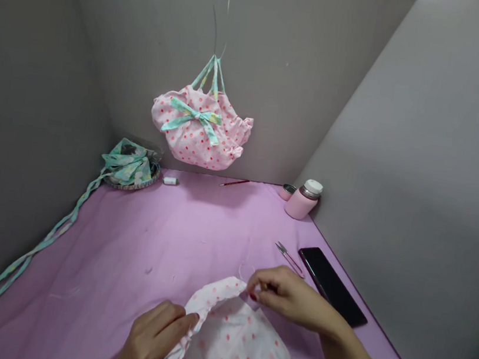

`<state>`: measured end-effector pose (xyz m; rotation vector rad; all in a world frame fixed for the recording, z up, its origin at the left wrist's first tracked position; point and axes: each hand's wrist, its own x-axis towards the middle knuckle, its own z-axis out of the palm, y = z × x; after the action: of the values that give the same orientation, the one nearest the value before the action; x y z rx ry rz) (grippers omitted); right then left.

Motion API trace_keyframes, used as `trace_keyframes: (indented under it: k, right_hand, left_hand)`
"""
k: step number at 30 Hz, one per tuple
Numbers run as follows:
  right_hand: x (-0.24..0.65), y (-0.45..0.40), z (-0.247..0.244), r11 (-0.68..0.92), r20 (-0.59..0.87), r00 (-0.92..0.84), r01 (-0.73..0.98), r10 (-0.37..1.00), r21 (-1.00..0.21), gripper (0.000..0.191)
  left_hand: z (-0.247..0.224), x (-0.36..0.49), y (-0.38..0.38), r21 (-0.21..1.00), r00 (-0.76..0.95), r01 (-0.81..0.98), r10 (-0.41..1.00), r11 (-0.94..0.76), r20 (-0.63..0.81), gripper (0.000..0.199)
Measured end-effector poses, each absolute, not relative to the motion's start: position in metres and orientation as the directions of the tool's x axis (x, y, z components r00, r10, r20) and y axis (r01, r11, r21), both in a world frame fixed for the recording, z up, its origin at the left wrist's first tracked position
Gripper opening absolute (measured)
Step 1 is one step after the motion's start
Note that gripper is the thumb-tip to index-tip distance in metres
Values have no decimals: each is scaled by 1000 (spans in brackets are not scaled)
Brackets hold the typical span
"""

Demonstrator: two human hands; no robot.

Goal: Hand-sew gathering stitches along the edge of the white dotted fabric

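Observation:
A white cloth with pink-red dots (pixel 238 346) lies bunched at the front of the table. My left hand (pixel 157 334) is closed on its folded edge, thumb on top. That folded edge rises and runs rightward to a tip beside my right hand (pixel 279 292). The fingers of my right hand are curled together at this tip; what they pinch, if anything, is too small to make out. A fine loose thread (pixel 242 272) loops just behind the tip. Thread snips (pixel 290 260) lie beyond my right hand, near a black phone (pixel 331 284).
A dotted pink cloth bag (pixel 201 132) with a green bow hangs at the back wall. A basket (pixel 136 184) holds green fabric, with long green straps (pixel 54 231) trailing left. A thread spool (pixel 170 181), a red pencil-like stick (pixel 234 183), a pink jar (pixel 301 203) and a small tin (pixel 286 192) stand or lie behind.

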<state>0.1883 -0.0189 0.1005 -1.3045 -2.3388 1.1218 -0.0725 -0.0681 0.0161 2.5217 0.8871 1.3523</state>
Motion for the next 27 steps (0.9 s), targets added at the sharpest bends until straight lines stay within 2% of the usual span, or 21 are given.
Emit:
trace_keyframes:
  k: [3, 7, 12, 18, 20, 22, 24, 25, 27]
  right_hand:
    - [178, -11, 84, 348, -94, -520, 683, 849, -642, 31]
    - [170, -4, 69, 389, -120, -527, 745, 842, -542, 20]
    - [178, -9, 86, 336, -69, -471, 716, 879, -611, 15]
    - [194, -26, 112, 288, -55, -454, 649, 889, -704, 17]
    - [199, -34, 117, 297, -85, -519, 607, 851, -737, 17]
    - [202, -41, 122, 306, -174, -656, 548, 734, -778, 16]
    - [202, -46, 125, 323, -250, -738, 538, 626, -779, 12]
    - [200, -47, 126, 336, -255, -732, 554, 632, -762, 16]
    - [193, -45, 126, 340, -170, -651, 580, 740, -741, 18]
  left_hand:
    - [13, -70, -69, 386, 404, 437, 561, -812, 723, 21]
    - [13, -68, -71, 337, 420, 466, 539, -818, 730, 26]
    - [22, -71, -72, 313, 507, 468, 541, -826, 671, 30]
    - [24, -72, -72, 348, 469, 488, 576, -801, 669, 21]
    - [22, -72, -71, 426, 413, 463, 615, -777, 672, 18]
    - [20, -72, -70, 586, 320, 408, 711, -700, 626, 17]
    - [19, -70, -68, 793, 177, 343, 863, -504, 473, 17]
    - [18, -69, -66, 878, 95, 298, 927, -374, 363, 15]
    - [18, -65, -63, 980, -52, 173, 993, -97, 108, 14]
